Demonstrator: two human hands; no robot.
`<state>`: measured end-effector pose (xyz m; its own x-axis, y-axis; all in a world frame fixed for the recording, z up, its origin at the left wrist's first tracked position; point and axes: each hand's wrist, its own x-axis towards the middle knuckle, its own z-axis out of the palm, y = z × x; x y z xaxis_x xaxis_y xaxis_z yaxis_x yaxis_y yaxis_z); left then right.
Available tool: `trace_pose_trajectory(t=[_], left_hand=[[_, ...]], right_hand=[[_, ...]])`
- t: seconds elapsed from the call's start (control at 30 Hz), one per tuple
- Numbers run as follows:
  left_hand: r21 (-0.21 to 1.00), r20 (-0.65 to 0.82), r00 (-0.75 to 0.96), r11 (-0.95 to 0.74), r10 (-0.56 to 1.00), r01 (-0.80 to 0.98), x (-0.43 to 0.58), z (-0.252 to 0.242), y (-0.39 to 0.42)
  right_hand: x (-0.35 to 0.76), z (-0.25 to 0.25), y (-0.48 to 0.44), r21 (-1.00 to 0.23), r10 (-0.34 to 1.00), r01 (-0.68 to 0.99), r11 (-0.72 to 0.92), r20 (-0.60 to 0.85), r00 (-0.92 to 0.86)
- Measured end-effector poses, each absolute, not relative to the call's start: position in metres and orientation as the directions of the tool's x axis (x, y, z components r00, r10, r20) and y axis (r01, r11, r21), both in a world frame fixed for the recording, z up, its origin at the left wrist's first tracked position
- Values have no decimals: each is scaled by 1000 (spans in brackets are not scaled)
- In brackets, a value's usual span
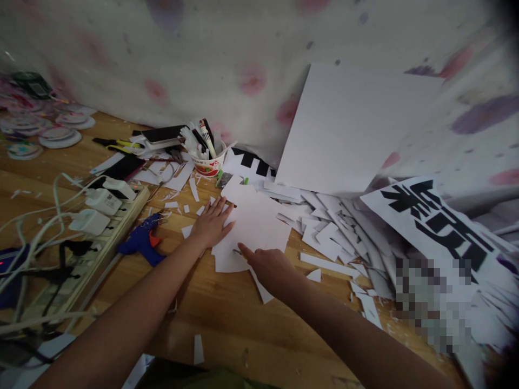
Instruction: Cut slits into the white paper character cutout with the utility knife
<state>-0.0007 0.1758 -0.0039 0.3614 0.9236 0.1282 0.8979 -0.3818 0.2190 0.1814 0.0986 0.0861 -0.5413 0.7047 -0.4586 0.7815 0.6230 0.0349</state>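
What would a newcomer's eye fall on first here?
Probably the large blank panel leaning against the flowered cloth at the back, then the bold black characters on the paper at right. In the middle, the left hand lies on white sheets while the right hand holds a slim tool.

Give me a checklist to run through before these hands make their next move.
1. Left hand flat on the sheet: ok.
2. Left fingers apart from the thin tool: ok.
3. Tool, in the right hand, touching the sheet: cannot tell, too small.
4. Scraps cleared from around the sheet: not ok, they lie on several sides.
5. Glue gun off the sheet: ok, it lies to the left.
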Motion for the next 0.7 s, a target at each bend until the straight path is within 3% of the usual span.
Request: trace_pose_trajectory(t=[0.7], left_hand=[[152,122,366,-382,923,912,-1,-6,177]], right_hand=[[196,86,100,51,690,744,666,-421,-589]])
